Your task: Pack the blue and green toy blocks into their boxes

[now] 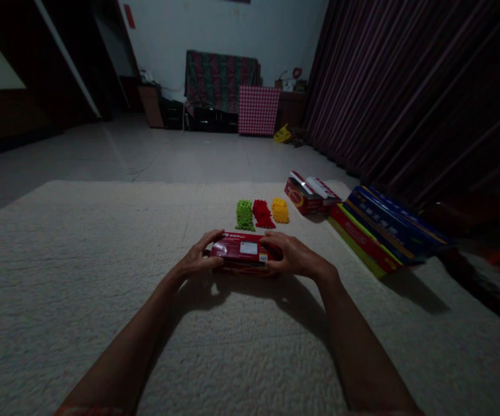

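Observation:
A red cardboard box with a white label lies on the pale quilted mat in the head view. My left hand grips its left end, thumb at the near edge and fingers on top. Around the right end my right hand is closed in the same way. Just beyond the box are three small groups of toothed pieces: green, red and yellow. What the box contains is hidden.
To the right stand an open red box, a red and yellow box and a large blue box. A dark curtain hangs at the right. Cloth-covered furniture is by the far wall.

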Motion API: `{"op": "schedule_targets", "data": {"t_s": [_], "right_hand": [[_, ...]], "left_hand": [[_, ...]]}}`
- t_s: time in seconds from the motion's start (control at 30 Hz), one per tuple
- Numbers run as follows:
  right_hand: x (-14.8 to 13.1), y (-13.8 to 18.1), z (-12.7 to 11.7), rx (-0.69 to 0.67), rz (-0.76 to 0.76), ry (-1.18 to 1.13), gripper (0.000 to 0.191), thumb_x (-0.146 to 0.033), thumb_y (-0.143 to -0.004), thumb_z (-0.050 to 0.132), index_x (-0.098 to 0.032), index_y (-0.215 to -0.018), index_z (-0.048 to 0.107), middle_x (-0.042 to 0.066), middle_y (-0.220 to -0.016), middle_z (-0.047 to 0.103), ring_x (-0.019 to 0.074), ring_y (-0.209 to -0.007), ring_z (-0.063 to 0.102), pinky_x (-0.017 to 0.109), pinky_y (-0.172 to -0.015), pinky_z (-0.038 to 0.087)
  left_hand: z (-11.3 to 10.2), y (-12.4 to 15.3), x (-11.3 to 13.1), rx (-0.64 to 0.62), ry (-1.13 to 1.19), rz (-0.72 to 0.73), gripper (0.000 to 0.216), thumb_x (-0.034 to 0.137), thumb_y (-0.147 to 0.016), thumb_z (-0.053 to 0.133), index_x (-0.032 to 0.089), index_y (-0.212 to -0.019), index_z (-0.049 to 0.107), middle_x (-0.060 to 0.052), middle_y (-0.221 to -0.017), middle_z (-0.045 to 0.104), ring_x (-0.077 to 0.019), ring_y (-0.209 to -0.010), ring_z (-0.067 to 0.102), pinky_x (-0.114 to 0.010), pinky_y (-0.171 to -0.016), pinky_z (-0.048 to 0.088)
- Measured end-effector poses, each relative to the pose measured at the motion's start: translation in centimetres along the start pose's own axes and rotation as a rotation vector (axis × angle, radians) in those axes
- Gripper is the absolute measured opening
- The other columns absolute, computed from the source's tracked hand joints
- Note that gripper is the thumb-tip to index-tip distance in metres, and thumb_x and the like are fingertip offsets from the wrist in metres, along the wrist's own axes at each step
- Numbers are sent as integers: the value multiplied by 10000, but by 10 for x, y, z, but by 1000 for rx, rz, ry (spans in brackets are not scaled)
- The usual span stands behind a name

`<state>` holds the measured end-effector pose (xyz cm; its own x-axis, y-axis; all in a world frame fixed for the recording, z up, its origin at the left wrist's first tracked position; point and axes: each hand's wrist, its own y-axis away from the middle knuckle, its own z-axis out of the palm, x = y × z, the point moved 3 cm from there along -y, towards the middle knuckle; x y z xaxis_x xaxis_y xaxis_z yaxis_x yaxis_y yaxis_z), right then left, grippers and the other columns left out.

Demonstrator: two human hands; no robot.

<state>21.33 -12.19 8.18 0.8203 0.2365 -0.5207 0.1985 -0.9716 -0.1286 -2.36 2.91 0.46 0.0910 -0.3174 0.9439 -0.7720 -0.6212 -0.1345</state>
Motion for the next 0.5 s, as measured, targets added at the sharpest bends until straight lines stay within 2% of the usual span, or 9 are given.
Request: {"op": "schedule_targets", "data": {"t_s": [0.3, 0.5], "right_hand": [[5, 6, 10, 133, -44, 44, 474, -209, -852, 691, -243, -1322, 644, 126, -1385, 609, 289, -1282, 556, 539, -1109, 429], [13, 10, 17, 191, -42, 105, 495, -224, -862, 658, -226, -1354, 606, 144, -1458, 551, 307, -1388, 474, 578, -1141, 399]], "left_hand": [[-2, 0, -1, -39, 23, 36, 782, 451, -731, 794, 283, -1448, 528, -120, -1605, 364, -420, -1431, 388, -523, -1034, 507], [-2, 0, -3, -40, 22, 23, 789, 449, -725, 806, 291, -1448, 531, -112, -1589, 391, -418, -1424, 397, -503, -1015, 525]]}}
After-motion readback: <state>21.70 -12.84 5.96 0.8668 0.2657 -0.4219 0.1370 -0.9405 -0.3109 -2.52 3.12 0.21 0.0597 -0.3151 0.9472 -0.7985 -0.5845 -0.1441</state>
